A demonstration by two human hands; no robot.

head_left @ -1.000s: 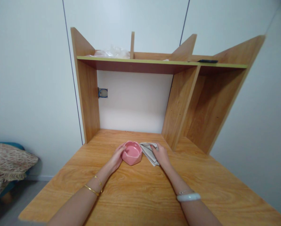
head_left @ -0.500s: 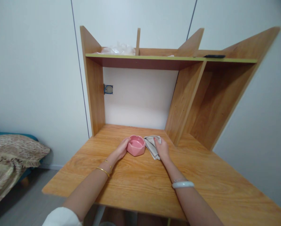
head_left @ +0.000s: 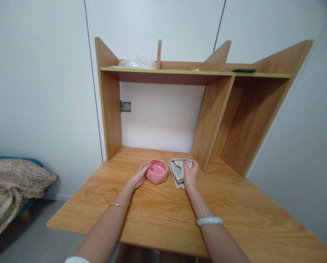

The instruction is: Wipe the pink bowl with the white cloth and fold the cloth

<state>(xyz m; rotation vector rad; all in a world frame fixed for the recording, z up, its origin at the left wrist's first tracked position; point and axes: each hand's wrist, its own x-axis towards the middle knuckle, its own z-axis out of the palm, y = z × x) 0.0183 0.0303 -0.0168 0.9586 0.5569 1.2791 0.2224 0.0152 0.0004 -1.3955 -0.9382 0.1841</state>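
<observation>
A pink faceted bowl (head_left: 157,176) with notches in its rim is at the middle of the wooden desk, tilted a little toward me. My left hand (head_left: 140,175) grips its left side, with the fingers partly hidden behind it. Just right of the bowl, a folded grey cloth (head_left: 177,170) hangs from my right hand (head_left: 190,172), which pinches it between thumb and fingers. A small gap separates cloth and bowl.
The wooden desk (head_left: 163,223) carries a shelf unit (head_left: 218,120) at its back and right. On the upper shelf lie a clear plastic bag (head_left: 137,63) and a dark flat object (head_left: 244,70). A patterned blanket (head_left: 18,177) covers furniture at left.
The bowl has shifted slightly left and tips more toward me. My right hand has turned a little, and the cloth in it has moved slightly right. The view has shifted somewhat.
</observation>
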